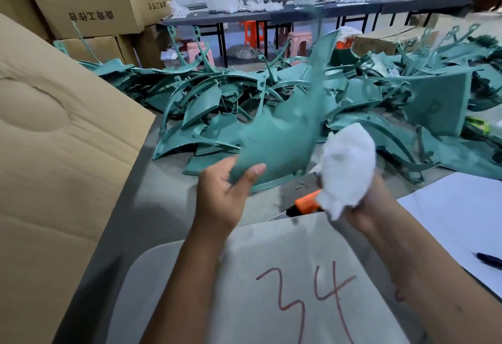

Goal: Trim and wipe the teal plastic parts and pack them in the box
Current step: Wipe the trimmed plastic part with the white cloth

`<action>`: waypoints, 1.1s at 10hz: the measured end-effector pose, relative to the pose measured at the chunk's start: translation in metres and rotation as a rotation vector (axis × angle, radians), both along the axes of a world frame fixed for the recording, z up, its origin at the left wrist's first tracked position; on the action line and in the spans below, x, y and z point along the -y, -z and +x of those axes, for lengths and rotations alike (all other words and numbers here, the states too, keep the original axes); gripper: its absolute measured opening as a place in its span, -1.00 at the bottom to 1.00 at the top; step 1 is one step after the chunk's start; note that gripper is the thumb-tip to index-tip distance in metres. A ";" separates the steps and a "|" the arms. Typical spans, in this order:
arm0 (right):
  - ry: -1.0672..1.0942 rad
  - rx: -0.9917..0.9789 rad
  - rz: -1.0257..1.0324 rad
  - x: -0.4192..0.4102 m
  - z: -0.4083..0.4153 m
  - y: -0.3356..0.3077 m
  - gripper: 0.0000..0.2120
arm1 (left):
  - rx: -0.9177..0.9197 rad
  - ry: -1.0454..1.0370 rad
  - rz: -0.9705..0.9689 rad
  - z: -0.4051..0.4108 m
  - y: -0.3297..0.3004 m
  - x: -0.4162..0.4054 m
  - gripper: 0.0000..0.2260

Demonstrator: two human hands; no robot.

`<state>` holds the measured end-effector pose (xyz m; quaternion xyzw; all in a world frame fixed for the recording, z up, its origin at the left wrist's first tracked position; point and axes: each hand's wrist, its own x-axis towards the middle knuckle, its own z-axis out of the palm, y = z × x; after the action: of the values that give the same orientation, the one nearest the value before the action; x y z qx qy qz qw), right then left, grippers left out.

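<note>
Nearest to the camera lies a grey board point(271, 275) with a red "34" written on it, and to its right a white sheet point(456, 224) with a dark pen point(489, 260) on it. Both forearms reach forward over the board. The left hand point(222, 194) holds the near edge of a large teal part point(282, 137), with the thumb on top of the surface and the other fingers curled under it; the part rises away from the hand and looks blurred. The right hand point(364, 208) grips a white cloth point(346, 170), with the fingers closed around its lower end, and the cloth stands just beside the part on its right. An orange tool point(305, 203) lies on the table point(163, 197) below the cloth, partly hidden. At the left, a big cardboard flap point(54, 140) of the box stands next to the table. Behind the hands a pile point(394, 104) of teal parts covers the table. Further away are stacked cartons point(89, 4), pink and orange stools point(297, 42) and a long dark bench point(312, 9) with white bags.
</note>
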<state>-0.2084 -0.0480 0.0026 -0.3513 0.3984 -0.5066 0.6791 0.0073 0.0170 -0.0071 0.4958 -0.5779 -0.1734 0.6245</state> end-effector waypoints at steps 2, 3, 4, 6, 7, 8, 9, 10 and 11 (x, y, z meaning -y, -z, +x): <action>0.256 -0.089 -0.211 0.004 0.008 -0.002 -0.64 | -0.252 0.027 0.256 0.016 -0.014 -0.013 -0.93; 0.185 -0.152 -0.274 0.003 0.009 -0.001 -0.63 | -0.193 0.212 0.416 0.023 -0.013 -0.019 -0.86; 0.063 -0.284 -0.309 0.002 0.009 -0.001 -0.92 | -0.185 0.386 0.437 0.019 -0.013 -0.022 -0.88; 0.164 -0.694 -0.367 -0.002 0.022 0.012 -0.83 | -0.161 0.196 0.428 0.005 -0.002 -0.015 -0.91; 0.210 -0.691 -0.438 -0.009 0.030 0.012 -0.70 | -0.345 0.204 0.367 -0.006 0.000 -0.011 -0.91; 0.169 -0.545 -0.499 -0.014 0.036 0.010 -0.66 | -0.448 0.153 0.310 -0.010 -0.001 -0.010 -0.85; 0.152 -0.522 -0.515 -0.014 0.038 0.012 -0.64 | -0.462 0.064 0.262 -0.014 0.001 -0.009 -0.89; 0.186 -0.541 -0.524 -0.016 0.039 0.011 -0.66 | -0.497 -0.055 0.210 -0.019 0.002 -0.008 -0.89; 0.139 -0.405 -0.505 -0.020 0.041 0.008 -0.67 | -0.559 -0.113 0.150 -0.023 0.000 -0.007 -0.84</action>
<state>-0.1676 -0.0282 -0.0049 -0.5740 0.4102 -0.5545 0.4415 -0.0162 0.0242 -0.0073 0.5049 -0.3406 -0.3103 0.7299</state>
